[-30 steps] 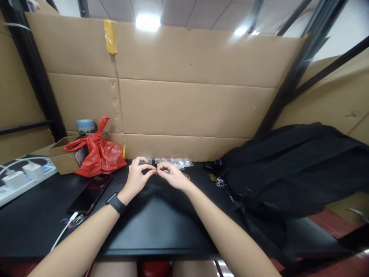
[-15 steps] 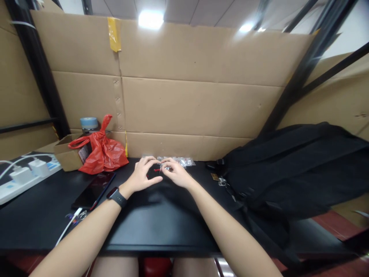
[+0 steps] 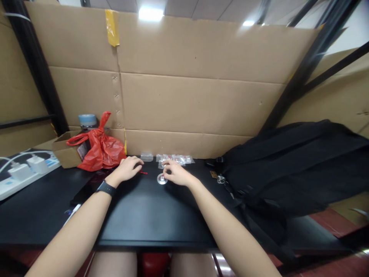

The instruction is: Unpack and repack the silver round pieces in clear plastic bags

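My right hand (image 3: 178, 174) holds a small round silver disc (image 3: 161, 179) at its right side, thumb and fingertips closed together on it. The disc faces up toward me, just above or on the black table. My left hand (image 3: 128, 168), with a dark watch on the wrist, is to the left with curled fingers. A thin red cord (image 3: 143, 172) sticks out beside its fingertips and seems to be held there; the rest is hidden under the hand. Clear plastic packets (image 3: 184, 159) with red marks lie behind my right hand, and a smaller clear packet (image 3: 147, 156) lies between the hands.
A black backpack (image 3: 300, 169) covers the right side of the black table (image 3: 155, 223). On the left are a tied red plastic bag (image 3: 102, 152), a small cardboard box (image 3: 65, 152), a phone (image 3: 86, 191) and a white power strip (image 3: 10, 187). Cardboard (image 3: 187, 104) stands behind.
My hands have moved apart; the left went left and the red cord shifted with it. The silver disc in my right hand now shows its round face instead of its edge.
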`<action>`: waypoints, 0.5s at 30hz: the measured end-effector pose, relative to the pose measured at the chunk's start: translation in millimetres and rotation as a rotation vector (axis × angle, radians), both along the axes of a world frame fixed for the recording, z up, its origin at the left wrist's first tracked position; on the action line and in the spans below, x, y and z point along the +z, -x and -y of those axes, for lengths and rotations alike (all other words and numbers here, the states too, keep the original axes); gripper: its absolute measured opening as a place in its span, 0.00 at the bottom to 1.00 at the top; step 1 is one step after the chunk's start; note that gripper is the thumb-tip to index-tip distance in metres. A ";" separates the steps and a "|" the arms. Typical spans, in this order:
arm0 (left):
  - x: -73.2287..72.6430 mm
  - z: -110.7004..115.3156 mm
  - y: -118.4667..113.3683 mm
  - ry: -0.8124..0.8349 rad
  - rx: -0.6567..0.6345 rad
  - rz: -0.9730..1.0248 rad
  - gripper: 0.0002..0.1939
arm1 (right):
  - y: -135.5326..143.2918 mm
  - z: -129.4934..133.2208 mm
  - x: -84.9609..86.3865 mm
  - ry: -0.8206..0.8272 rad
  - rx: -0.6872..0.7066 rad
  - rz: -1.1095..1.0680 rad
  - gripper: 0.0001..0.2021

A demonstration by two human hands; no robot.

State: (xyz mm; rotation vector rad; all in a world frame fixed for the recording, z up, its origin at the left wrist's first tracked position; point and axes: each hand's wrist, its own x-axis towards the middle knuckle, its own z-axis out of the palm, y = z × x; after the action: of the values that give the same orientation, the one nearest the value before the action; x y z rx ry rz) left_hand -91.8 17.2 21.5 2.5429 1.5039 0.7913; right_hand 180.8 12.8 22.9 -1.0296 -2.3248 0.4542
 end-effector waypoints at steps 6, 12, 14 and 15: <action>-10.4 -3.7 0.0 0.057 -0.080 -0.066 0.09 | -25.9 -10.1 2.7 0.097 -0.003 0.165 0.04; -22.0 -9.0 -11.3 -0.002 -0.097 -0.015 0.10 | -69.9 -26.0 -3.1 0.202 -0.300 0.298 0.25; -24.9 -10.3 -11.0 -0.003 -0.103 0.002 0.11 | -76.9 -29.0 -4.8 0.227 -0.315 0.280 0.24; -26.1 -10.6 -10.9 -0.005 -0.103 -0.001 0.11 | -78.9 -29.9 -5.1 0.236 -0.320 0.271 0.24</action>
State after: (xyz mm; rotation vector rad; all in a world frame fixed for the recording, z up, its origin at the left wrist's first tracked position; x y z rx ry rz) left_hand -80.9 27.8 -4.6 2.6002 1.3607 0.7807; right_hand 259.7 42.7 17.7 -1.6357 -2.3095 0.4929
